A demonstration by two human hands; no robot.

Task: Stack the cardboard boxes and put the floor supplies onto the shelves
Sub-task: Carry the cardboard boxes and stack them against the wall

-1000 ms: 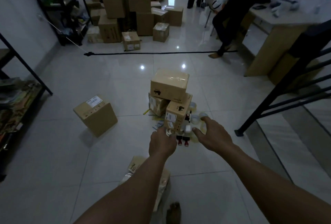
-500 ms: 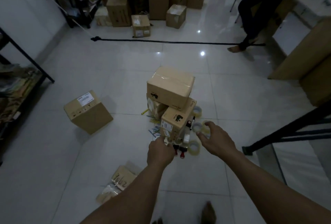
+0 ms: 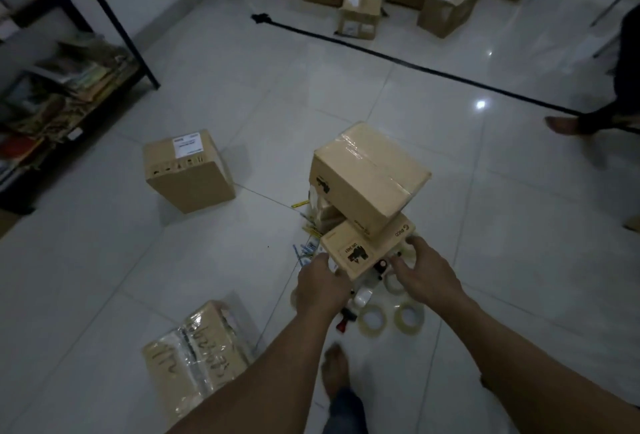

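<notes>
One head-worn wide-angle camera looks forward and steeply down onto the tiled floor (image 3: 104, 260). Both forearms enter from the bottom edge, and the left hand (image 3: 320, 289) and right hand (image 3: 427, 277) sit close, just below centre. The shelves (image 3: 114, 23) stand farther off at the upper left.

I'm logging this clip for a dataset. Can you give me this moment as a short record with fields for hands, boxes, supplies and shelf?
left hand: at the left edge of the small box; grip not clear
right hand: fingers spread at the small box's right side
big box: rests on the small box
lone box: on the floor, left of the stack, apart from it
tape rolls: flat on the floor by the hands
shelf: far left, lower level cluttered
</notes>
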